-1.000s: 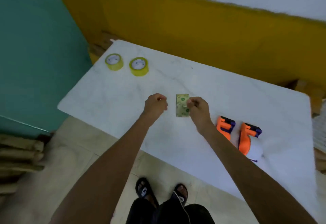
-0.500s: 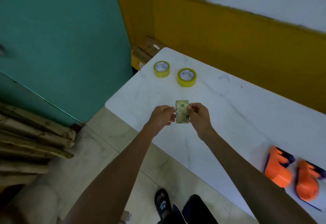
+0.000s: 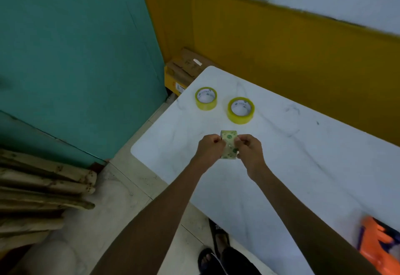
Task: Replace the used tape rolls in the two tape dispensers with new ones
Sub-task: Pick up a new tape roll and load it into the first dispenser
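A used tape roll (image 3: 229,144), a pale core with green dots seen edge-on, is held above the white table (image 3: 292,166). My left hand (image 3: 211,148) pinches its left side and my right hand (image 3: 249,148) pinches its right side. Two new yellow tape rolls lie flat farther back: one (image 3: 206,98) near the table's far left corner, the other (image 3: 241,110) just right of it. An orange tape dispenser (image 3: 381,246) shows blurred at the lower right edge, partly cut off.
A teal panel (image 3: 75,58) stands left of the table, a yellow wall (image 3: 281,58) behind it. A cardboard box (image 3: 184,71) sits on the floor by the far corner. Stacked wooden planks (image 3: 43,188) lie at the left. My feet (image 3: 214,253) are below the table's near edge.
The view has swung left, so the dispensers slid toward the lower right edge. My left hand closed in and now pinches the used roll together with the right hand.
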### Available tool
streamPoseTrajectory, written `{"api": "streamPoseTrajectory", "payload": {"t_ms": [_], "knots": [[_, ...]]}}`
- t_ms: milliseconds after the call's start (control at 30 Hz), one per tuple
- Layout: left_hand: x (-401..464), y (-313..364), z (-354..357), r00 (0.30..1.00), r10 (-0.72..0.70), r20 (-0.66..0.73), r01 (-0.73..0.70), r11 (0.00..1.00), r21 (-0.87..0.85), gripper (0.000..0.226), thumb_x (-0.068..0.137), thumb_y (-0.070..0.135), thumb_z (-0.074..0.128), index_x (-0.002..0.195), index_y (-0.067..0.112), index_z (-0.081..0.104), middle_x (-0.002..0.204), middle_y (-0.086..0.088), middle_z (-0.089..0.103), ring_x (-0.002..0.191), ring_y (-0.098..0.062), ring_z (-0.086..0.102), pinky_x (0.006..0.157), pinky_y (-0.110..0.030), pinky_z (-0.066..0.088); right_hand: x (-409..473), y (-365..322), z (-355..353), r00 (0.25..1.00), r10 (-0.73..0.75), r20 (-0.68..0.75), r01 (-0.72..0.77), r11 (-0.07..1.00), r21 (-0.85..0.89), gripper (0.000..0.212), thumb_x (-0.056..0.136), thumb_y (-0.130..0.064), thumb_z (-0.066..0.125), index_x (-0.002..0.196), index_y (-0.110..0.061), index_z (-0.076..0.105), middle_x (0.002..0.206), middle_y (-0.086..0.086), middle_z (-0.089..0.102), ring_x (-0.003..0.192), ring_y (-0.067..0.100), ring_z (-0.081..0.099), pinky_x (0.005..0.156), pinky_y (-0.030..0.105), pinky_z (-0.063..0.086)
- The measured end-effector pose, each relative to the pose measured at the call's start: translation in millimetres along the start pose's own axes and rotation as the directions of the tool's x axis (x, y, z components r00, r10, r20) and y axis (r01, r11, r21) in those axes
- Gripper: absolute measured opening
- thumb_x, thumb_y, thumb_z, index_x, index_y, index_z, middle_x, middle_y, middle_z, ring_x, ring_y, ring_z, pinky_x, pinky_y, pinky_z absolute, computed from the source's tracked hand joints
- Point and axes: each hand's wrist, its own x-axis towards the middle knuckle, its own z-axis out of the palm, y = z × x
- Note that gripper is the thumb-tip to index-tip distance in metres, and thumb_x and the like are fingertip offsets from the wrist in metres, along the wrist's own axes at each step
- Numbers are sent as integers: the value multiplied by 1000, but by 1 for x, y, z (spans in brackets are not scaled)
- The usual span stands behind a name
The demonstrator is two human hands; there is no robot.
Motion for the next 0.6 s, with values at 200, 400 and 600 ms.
{"api": "streamPoseTrajectory", "payload": {"t_ms": [200, 400, 600], "knots": [[48, 10, -5, 1000, -3, -2, 3, 999, 40, 24, 86, 16, 52, 87, -4, 65, 98, -28, 67, 92, -41, 67, 79, -53, 57, 37, -12, 12, 1000, 20, -14, -20, 1000, 19, 8, 89, -10, 55, 85, -12, 62, 88, 12, 65, 78, 24, 60, 69, 37, 50], [79, 13, -17, 1000, -1, 24, 0, 999, 50, 25, 86, 16, 53, 87, -6, 64, 99, -31, 66, 83, -35, 65, 79, -53, 57, 63, -13, 28, 998, 41, -38, -41, 999, 4, 8, 89, -12, 56, 85, -12, 62, 88, 11, 65, 79, 23, 60, 71, 39, 51], [118, 17, -21, 993, 3, 115, -14, 995, 95, 25, 85, 17, 54, 83, -7, 62, 83, -25, 61, 74, -24, 55, 81, -54, 56, 81, -17, 40, 984, 82, -155, -79, 997, 28, 8, 90, -13, 55, 87, -12, 62, 90, 12, 66, 82, 25, 60, 73, 40, 51]]}}
